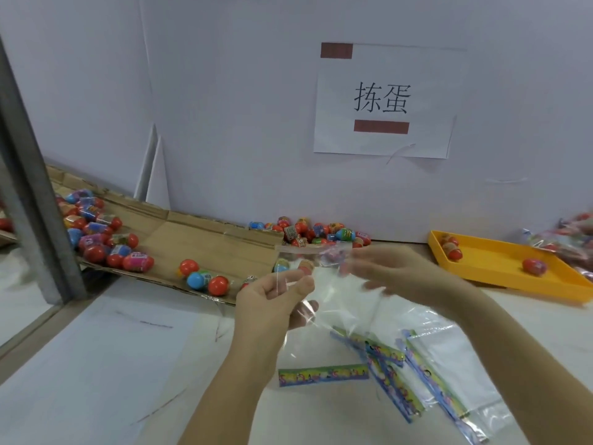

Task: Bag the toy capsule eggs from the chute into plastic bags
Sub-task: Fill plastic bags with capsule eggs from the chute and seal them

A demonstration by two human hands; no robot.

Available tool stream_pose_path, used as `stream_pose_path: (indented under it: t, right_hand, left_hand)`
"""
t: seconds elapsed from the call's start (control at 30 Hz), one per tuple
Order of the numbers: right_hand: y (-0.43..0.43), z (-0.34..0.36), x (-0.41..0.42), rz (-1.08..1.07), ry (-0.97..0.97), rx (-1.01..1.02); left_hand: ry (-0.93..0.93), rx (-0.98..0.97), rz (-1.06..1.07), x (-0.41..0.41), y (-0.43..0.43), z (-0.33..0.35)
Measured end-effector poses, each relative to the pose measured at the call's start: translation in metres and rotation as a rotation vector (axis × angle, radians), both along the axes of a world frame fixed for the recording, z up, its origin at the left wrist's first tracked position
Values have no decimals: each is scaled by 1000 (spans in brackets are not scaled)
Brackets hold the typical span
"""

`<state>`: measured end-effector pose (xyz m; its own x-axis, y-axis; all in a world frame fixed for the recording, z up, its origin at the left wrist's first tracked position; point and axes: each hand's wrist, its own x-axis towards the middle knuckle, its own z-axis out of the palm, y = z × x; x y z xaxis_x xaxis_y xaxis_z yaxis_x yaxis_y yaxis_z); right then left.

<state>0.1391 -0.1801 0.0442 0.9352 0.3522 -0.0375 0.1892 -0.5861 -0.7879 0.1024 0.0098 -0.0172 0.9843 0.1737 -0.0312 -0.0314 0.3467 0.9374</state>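
Note:
A clear plastic bag point(333, 316) with a printed colour strip along its bottom hangs above the table between both hands. My left hand point(276, 300) pinches the bag's left edge near its mouth. My right hand point(385, 274), blurred, has its fingers at the right side of the bag's mouth. Several toy capsule eggs point(96, 232) lie on the slanting cardboard chute point(205, 245) at the left, and another heap of eggs point(314, 232) sits against the wall beyond my hands. Loose eggs point(205, 279) rest at the chute's lower edge.
Spare plastic bags point(442, 374) lie fanned on the table at the lower right. An orange tray point(500, 261) at the right holds three eggs, with filled bags point(564, 239) behind it. A metal post point(35, 200) stands at the left. A paper sign point(385, 101) hangs on the wall.

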Motion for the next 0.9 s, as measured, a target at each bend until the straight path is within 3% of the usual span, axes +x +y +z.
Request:
stream_pose_path:
  t: [0.03, 0.1, 0.2, 0.27, 0.33, 0.37, 0.43, 0.53, 0.6, 0.63, 0.67, 0.7, 0.73, 0.8, 0.9]
  right_hand:
    - [6, -2, -12, 75, 100, 158]
    - [16, -4, -22, 184, 198, 267]
    - [33, -13, -28, 17, -31, 317]
    - [41, -17, -25, -191, -185, 370]
    - [46, -21, -24, -276, -428, 210]
    - [49, -22, -24, -212, -483, 123]
    - [57, -23, -24, 108, -332, 76]
    - [48, -18, -18, 466, -24, 119]
    - [41, -15, -1, 332, 43, 417]
    - [39, -17, 13, 146, 16, 552]
    - [38, -21, 30, -66, -80, 551]
    - [37, -26, 48, -260, -219, 373]
    - [34, -33, 65, -370, -321, 71]
    - [28, -53, 88, -347, -339, -473]
    - [26, -84, 97, -318, -440, -831]
  left_hand:
    - [-5, -25, -13, -1, 0, 2]
    - [-18, -21, -7, -1, 0, 5]
    - [-76, 59, 94, -3, -4, 3]
    - [-136, 222, 243, -4, -5, 0]
    - [-233, 374, 301, -7, -6, 0]
    - [-277, 370, 213, -9, -9, 1]
    - [-264, 185, -23, -12, -14, 3]
    - [-98, -123, 10, -3, -8, 0]
    - [-6, -249, 78, 3, -1, -2]
    - [16, -294, 100, 4, 1, -1]
    - [21, -299, 102, 6, 1, -3]
    - [28, -295, 92, 6, -2, -2]
    - [12, -278, 73, 6, -2, -3]
    - [-1, -262, 44, 7, -4, -3]
    - [-5, -265, 52, 7, -2, -2]
